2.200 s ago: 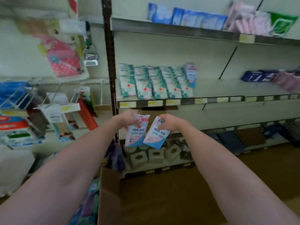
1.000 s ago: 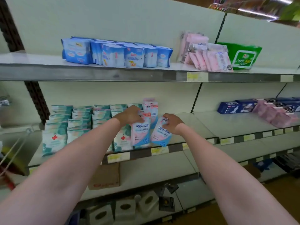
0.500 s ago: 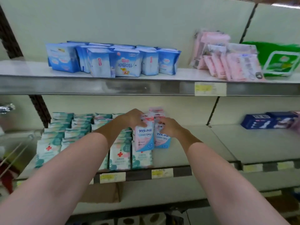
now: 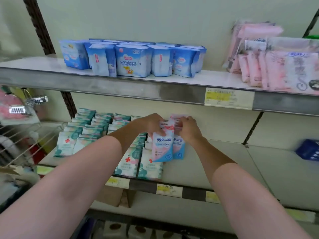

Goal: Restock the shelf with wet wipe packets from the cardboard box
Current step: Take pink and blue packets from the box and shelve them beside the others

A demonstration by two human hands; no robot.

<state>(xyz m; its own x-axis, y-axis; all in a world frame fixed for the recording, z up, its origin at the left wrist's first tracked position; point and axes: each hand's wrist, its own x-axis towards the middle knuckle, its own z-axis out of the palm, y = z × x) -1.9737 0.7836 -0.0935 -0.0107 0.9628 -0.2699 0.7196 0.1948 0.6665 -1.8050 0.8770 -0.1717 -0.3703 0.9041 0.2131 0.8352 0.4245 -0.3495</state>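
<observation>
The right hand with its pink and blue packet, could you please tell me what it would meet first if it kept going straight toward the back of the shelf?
Most likely the pink packets already standing just behind the right hand; beyond them, the shelf's back wall. Depth is hard to judge.

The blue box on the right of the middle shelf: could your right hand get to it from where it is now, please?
Probably yes. The shelf between the right hand and the blue box is bare, so nothing blocks the way. But the hand has its grip on a pink packet, which it would need to set down first.
</observation>
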